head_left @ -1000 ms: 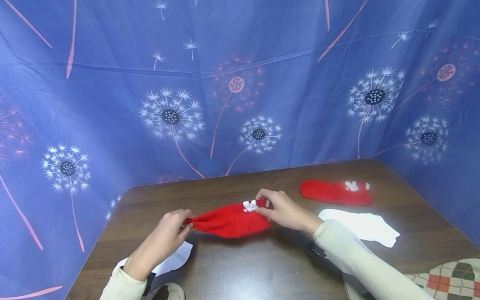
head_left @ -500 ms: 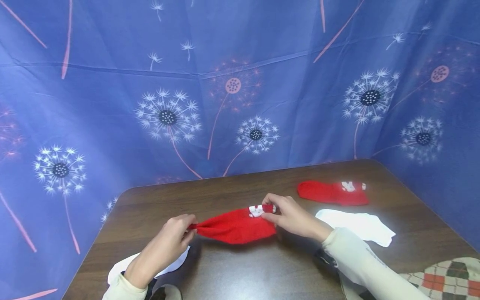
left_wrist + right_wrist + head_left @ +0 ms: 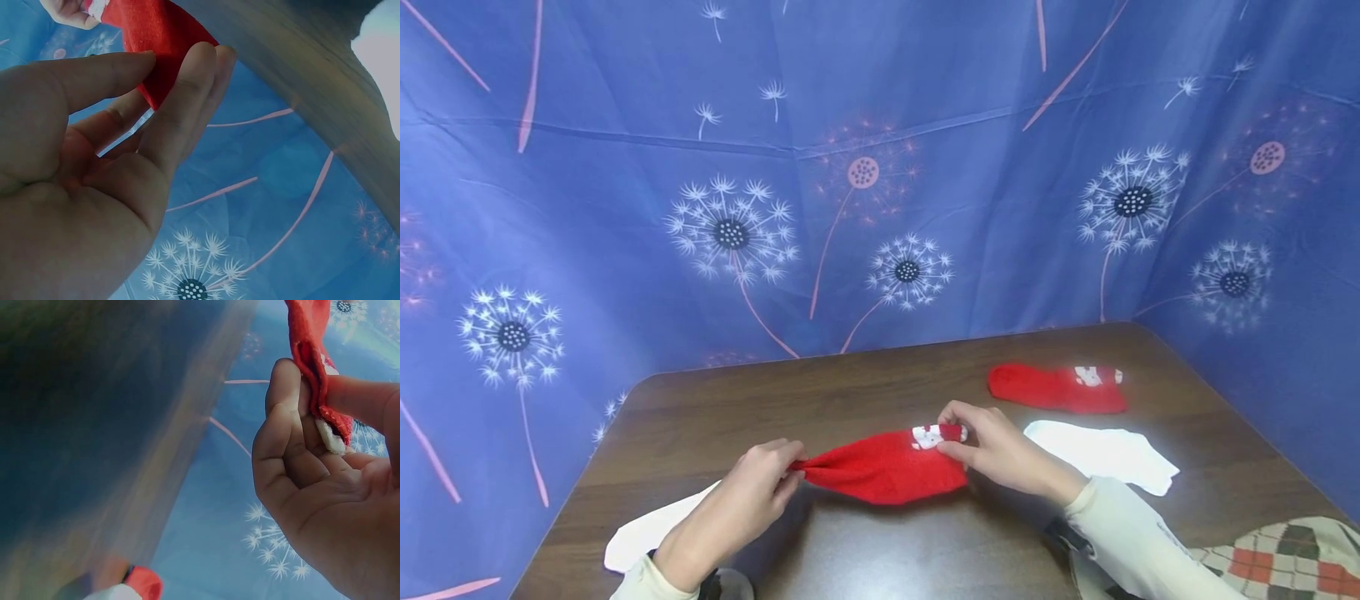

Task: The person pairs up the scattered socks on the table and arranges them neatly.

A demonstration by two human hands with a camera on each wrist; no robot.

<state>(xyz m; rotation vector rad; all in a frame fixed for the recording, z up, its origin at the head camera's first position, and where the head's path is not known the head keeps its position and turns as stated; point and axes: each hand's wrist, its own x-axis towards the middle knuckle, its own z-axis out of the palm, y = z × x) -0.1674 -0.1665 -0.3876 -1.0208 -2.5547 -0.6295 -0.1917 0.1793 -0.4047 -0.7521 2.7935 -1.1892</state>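
A red sock (image 3: 880,471) with a white patterned patch near its cuff is stretched sideways between both hands, over the middle of the table. My left hand (image 3: 748,492) pinches its gathered toe end; in the left wrist view the red tip (image 3: 159,81) sits between thumb and fingers. At the cuff, my right hand (image 3: 1007,450) pinches the fabric, thumb on the near face. The right wrist view shows the folded cuff edge (image 3: 322,400) between thumb and fingers, with a bit of white beside it.
Another red sock (image 3: 1052,388) lies flat at the back right, with a white sock (image 3: 1105,452) just in front of it. A second white sock (image 3: 655,527) lies partly behind the left forearm. Checked fabric (image 3: 1285,558) covers the near right corner of the wooden table (image 3: 820,392). A blue patterned cloth (image 3: 880,208) hangs behind.
Both hands have shifted slightly right and toward the near side in the head view, carrying the stretched red sock along. More of the left white sock shows now. The grips look the same.
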